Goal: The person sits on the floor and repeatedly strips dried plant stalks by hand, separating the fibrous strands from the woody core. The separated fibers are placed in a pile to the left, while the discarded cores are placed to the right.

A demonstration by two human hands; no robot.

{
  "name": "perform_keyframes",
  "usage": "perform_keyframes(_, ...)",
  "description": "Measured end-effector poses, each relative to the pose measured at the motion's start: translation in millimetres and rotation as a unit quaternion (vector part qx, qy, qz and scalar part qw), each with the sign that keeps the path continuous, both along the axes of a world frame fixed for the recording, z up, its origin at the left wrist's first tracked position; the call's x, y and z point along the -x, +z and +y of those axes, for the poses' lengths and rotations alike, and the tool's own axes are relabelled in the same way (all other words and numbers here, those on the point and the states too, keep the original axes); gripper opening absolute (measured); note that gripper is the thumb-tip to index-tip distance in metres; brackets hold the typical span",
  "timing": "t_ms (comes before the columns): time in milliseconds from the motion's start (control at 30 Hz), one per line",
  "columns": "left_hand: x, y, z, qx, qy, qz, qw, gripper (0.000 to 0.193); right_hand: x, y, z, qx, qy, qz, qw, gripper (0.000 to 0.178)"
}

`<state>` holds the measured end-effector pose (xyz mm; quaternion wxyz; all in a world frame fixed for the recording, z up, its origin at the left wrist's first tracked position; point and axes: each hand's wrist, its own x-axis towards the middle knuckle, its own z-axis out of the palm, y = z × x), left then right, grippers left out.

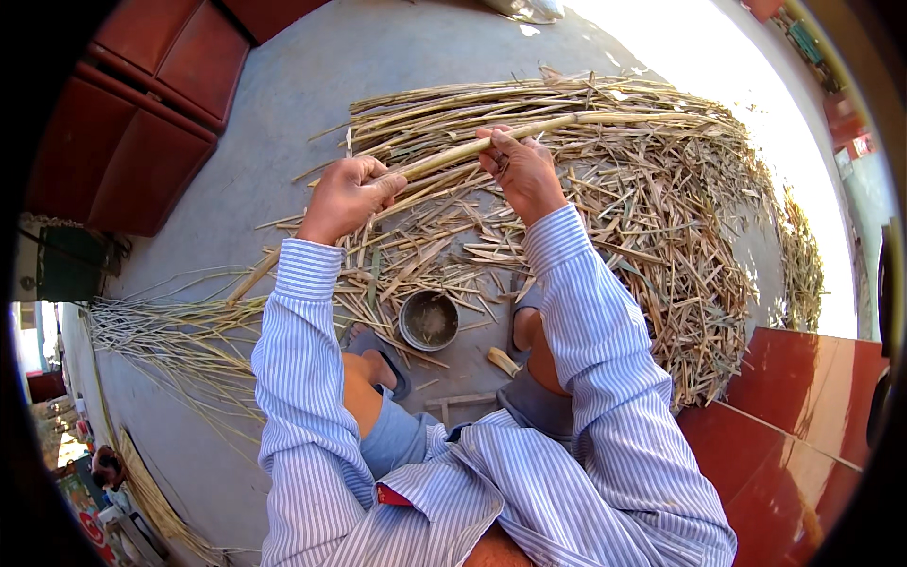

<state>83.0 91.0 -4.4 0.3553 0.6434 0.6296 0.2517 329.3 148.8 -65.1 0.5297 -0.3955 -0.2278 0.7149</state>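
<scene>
A long, pale yellow reed stalk (pixel 442 159) slants up to the right between my two hands and runs on over the far pile. My left hand (pixel 348 198) grips it nearer to me, with thumb and fingers pinched together. Further along and to the right, my right hand (pixel 521 172) is closed round the same stalk. A thicker piece of stalk (pixel 253 276) shows below my left wrist; I cannot tell whether it belongs to the held one. Under both hands, loose strips of husk (pixel 406 265) lie scattered on the floor.
Uncut reed stalks (pixel 425 102) lie in a far row. A big heap of dry husks (pixel 661 236) spreads to the right. A dark round bowl (pixel 404 333) stands between my feet. Thin rods (pixel 161 326) fan out at left. Red panels (pixel 142 151) stand at upper left.
</scene>
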Motion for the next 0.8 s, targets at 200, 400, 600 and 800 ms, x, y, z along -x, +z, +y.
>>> perform_keyframes(200,13,0,7,-0.037,0.098,-0.127,0.986,0.021,0,4,-7,-0.056,0.005,0.065,0.996,0.027)
perform_keyframes(400,12,16,9,-0.43,0.109,0.402,0.801,0.031,4,-3,-11,-0.037,0.035,0.074,0.996,0.03)
perform_keyframes(600,-43,-7,-3,-0.359,-0.069,0.275,0.889,0.035,20,4,-16,-0.038,0.089,0.088,0.991,0.027)
perform_keyframes(800,-19,18,-18,-0.212,-0.008,0.205,0.955,0.034,-54,-8,24,-0.042,-0.07,0.196,0.977,0.026)
